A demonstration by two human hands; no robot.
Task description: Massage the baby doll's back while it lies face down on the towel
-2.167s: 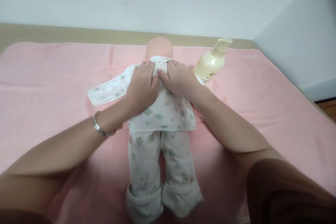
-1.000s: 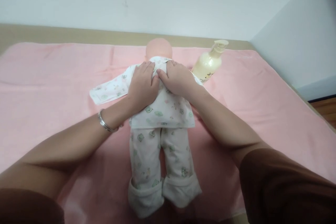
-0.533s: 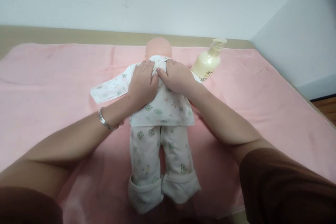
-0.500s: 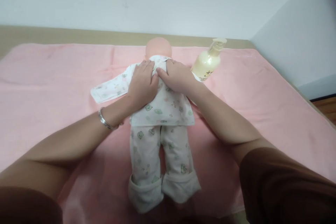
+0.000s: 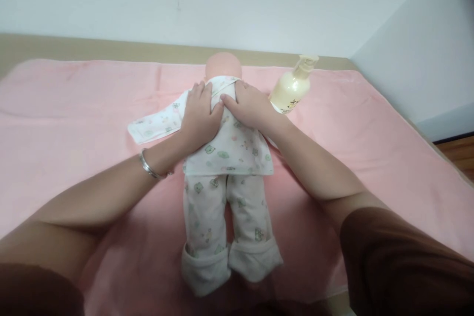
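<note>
A baby doll [image 5: 223,65] lies stretched out with its head away from me, its face not visible. It wears a white printed top [image 5: 231,150] and matching trousers [image 5: 207,207] with turned-up cuffs. Flat on the left side of the upper chest or back rests my left hand [image 5: 202,116], fingers extended and a silver bangle on the wrist. My right hand [image 5: 254,106] lies on the opposite side, its fingers curving over the doll's shoulder. Both thumbs point inward and nearly meet at the middle. The doll's right-side sleeve is mostly hidden behind my right arm.
A pale yellow pump bottle [image 5: 291,89] stands just beyond my right hand, close to the doll's shoulder. Under everything spreads a pink cloth [image 5: 74,108] on a wooden-toned surface [image 5: 111,49]. A white wall [image 5: 237,5] rises behind, with another at the right.
My left hand's fingers have spread slightly apart on the top, and the thumb has shifted a little. My right hand stays in place. The view has moved very slightly.
</note>
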